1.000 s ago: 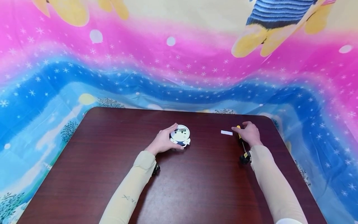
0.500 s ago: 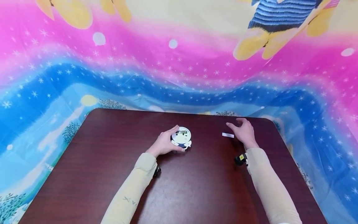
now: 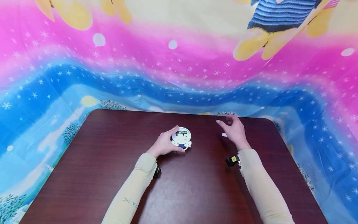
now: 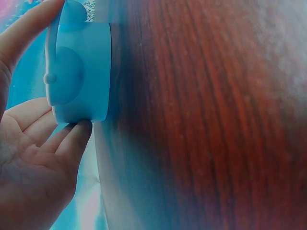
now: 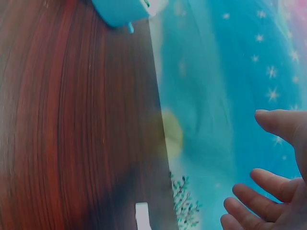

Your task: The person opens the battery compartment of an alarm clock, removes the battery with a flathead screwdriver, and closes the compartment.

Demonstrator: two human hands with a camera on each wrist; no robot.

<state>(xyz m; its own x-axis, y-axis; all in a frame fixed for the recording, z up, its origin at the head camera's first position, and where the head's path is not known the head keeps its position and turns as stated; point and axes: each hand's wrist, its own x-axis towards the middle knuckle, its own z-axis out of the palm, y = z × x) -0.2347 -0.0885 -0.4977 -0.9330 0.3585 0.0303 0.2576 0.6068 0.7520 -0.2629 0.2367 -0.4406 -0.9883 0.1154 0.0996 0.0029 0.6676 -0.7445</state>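
Observation:
My left hand (image 3: 164, 143) grips a round white device (image 3: 183, 137) on the table, thumb on the near side and fingers around the far side. A dark rectangular slot shows near the top of its face. Side-on in the left wrist view, the device (image 4: 81, 72) has a thick drum-like body. My right hand (image 3: 233, 130) hovers with fingers spread and holds nothing. Just left of that hand, a small flat white strip (image 3: 224, 134) lies partly hidden beneath it. In the right wrist view the strip (image 5: 142, 216) rests near the table's far edge.
A dark red-brown wooden table (image 3: 112, 174) fills the working area. Behind its far edge hangs a printed cloth backdrop (image 3: 156, 74), pink and blue with snowflakes. The device stands left of the strip, with a gap between them.
My right hand has let go of a yellow-and-black screwdriver and moved left, over the white strip. The screwdriver is now out of sight. My left hand keeps its hold on the device.

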